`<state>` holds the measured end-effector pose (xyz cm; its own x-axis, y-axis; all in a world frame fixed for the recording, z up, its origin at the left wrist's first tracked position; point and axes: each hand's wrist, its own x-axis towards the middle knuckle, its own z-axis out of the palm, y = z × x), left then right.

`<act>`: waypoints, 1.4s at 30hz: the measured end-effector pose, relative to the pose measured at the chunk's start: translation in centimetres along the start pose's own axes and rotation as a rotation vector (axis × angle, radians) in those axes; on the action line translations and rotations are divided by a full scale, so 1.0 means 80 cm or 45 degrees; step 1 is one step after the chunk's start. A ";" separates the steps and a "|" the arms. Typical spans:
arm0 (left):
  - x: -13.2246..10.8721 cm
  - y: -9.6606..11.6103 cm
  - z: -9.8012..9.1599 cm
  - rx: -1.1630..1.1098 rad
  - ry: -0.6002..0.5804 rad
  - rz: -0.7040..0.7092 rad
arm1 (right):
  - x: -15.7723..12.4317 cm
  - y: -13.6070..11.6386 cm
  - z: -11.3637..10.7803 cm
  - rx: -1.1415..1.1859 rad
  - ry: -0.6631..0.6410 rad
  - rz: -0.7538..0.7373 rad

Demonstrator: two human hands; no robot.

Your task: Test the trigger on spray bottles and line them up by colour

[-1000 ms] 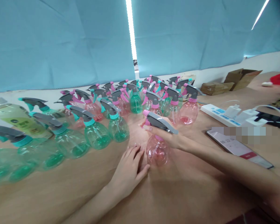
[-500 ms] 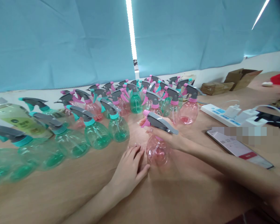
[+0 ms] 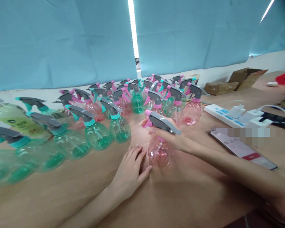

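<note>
A pink spray bottle [image 3: 160,155] with a grey and pink trigger head stands upright on the table in front of me. My right hand [image 3: 172,136] is wrapped round its neck below the head, with fingertips by the pink trigger. Just left of the bottle, my left hand [image 3: 130,169] lies flat on the tabletop, fingers stretched out and holding nothing. Nearest to that hand stands a green spray bottle [image 3: 120,130] with a turquoise collar. Another green spray bottle [image 3: 98,136] is beside it. A pink spray bottle [image 3: 192,112] stands behind my right hand.
Several more green and pink spray bottles crowd the back and left of the wooden table [image 3: 85,193]. A larger yellow-green bottle [image 3: 19,118] is far left. At right are a phone [image 3: 242,150], a white power strip [image 3: 223,115] with plugs, and an open cardboard box [image 3: 245,79].
The view has shifted slightly. Both hands and the pink bottle keep practically the same places; my right hand still grips the bottle's neck.
</note>
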<state>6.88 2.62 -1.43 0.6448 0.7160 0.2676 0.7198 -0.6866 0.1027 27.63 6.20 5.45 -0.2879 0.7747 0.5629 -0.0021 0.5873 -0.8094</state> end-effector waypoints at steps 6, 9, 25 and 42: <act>0.002 0.000 0.000 0.014 -0.018 0.012 | 0.001 -0.005 0.001 -0.043 0.011 0.014; 0.003 0.001 0.000 0.024 -0.011 0.015 | 0.002 -0.007 0.001 -0.050 0.026 -0.027; 0.004 0.002 0.002 -0.031 -0.007 -0.004 | 0.006 -0.021 0.002 -0.169 0.040 0.031; 0.004 0.002 0.003 -0.032 0.005 -0.009 | -0.001 -0.009 0.003 -0.199 0.085 0.061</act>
<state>7.27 2.74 -1.56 0.6386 0.7203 0.2707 0.7175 -0.6846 0.1288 27.41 5.67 5.94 -0.2201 0.8134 0.5384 0.1603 0.5746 -0.8026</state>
